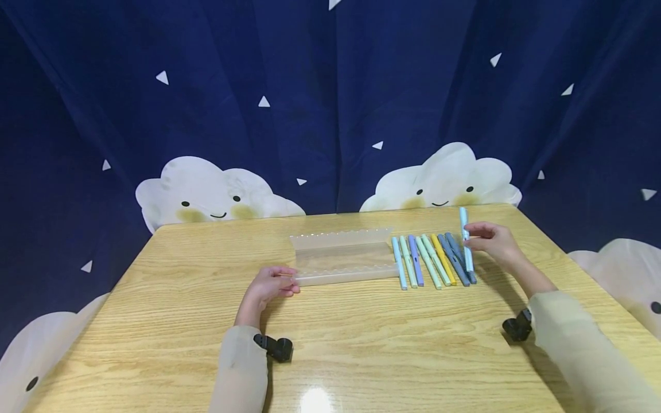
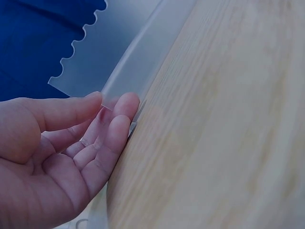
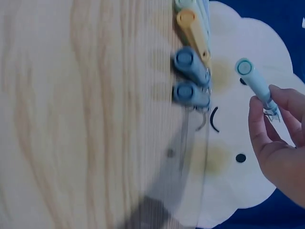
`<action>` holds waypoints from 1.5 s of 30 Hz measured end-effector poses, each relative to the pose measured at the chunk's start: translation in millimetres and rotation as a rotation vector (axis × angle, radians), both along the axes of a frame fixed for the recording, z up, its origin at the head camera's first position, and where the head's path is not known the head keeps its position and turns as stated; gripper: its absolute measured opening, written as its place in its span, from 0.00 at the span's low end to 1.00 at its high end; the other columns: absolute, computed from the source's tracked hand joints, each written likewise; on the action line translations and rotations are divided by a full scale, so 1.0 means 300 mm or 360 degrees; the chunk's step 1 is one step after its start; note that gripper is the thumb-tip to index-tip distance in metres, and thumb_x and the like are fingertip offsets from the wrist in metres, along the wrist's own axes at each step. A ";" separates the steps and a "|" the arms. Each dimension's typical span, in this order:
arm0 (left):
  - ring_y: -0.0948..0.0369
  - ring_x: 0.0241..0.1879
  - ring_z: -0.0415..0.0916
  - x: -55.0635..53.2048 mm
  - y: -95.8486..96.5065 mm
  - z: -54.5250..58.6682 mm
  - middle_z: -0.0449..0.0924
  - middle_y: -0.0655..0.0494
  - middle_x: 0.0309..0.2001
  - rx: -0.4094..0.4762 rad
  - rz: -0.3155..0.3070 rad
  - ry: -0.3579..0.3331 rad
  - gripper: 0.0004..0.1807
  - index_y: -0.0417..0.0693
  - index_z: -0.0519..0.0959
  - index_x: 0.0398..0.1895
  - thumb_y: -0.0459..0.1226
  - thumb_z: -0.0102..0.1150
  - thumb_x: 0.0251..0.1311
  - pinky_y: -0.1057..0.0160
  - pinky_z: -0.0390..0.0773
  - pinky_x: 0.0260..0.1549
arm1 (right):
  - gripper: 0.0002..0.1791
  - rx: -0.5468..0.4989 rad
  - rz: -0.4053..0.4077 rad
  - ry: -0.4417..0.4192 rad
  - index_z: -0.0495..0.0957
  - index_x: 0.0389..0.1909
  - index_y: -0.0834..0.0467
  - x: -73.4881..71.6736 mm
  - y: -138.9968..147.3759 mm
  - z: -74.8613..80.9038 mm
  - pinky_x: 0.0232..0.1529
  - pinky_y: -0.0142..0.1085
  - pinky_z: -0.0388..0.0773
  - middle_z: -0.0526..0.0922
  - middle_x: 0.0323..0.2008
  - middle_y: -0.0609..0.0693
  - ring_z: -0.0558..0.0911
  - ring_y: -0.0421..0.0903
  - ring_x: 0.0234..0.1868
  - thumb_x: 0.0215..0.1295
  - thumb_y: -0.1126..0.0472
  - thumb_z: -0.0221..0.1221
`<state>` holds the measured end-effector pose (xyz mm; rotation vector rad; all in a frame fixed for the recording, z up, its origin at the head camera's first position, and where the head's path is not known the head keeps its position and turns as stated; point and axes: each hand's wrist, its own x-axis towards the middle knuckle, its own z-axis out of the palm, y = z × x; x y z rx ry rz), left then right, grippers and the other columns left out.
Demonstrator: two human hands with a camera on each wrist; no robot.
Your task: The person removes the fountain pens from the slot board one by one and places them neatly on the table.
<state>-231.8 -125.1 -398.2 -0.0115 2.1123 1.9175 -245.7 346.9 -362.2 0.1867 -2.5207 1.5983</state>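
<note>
A translucent plastic pen case [image 1: 343,278] with scalloped edges lies opened out on the table. My left hand [image 1: 271,283] pinches its front left corner; the left wrist view shows the thumb on top of that corner [image 2: 116,98] and fingers beneath. My right hand [image 1: 493,244] holds a light blue pen [image 1: 469,258] between thumb and fingers, lifted and nearly upright. In the right wrist view this pen [image 3: 255,81] hangs apart from the others, its round end toward the camera. Left of it, a row of pens [image 1: 426,258] in light blue, green, purple, yellow and dark blue lies side by side.
The wooden table [image 1: 387,344] spreads in front of both hands. The leftmost pen [image 1: 399,261] lies right at the case's right end. A dark blue curtain [image 1: 310,115] with cloud prints hangs behind the table's back edge.
</note>
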 end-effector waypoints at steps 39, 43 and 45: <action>0.61 0.23 0.78 -0.001 0.002 -0.004 0.79 0.47 0.25 -0.0010 0.0014 -0.0007 0.13 0.25 0.69 0.46 0.23 0.49 0.57 0.66 0.78 0.27 | 0.26 0.0241 0.0072 -0.0455 0.60 0.50 0.83 -0.052 0.077 -0.068 0.31 0.33 0.78 0.78 0.32 0.58 0.77 0.39 0.28 0.53 0.73 0.58; 0.61 0.23 0.78 -0.001 0.002 -0.004 0.79 0.47 0.25 -0.0003 0.0008 -0.0001 0.13 0.25 0.69 0.46 0.23 0.48 0.57 0.66 0.78 0.27 | 0.25 0.0220 0.0065 -0.0458 0.60 0.48 0.83 -0.048 0.070 -0.064 0.28 0.31 0.77 0.77 0.28 0.52 0.76 0.38 0.25 0.53 0.73 0.58; 0.61 0.23 0.78 -0.001 0.001 -0.004 0.79 0.47 0.25 0.0003 0.0005 -0.0005 0.13 0.25 0.69 0.46 0.23 0.48 0.57 0.66 0.78 0.27 | 0.25 0.0237 0.0054 -0.0462 0.61 0.47 0.83 -0.047 0.068 -0.064 0.27 0.31 0.76 0.77 0.26 0.50 0.75 0.38 0.23 0.53 0.72 0.58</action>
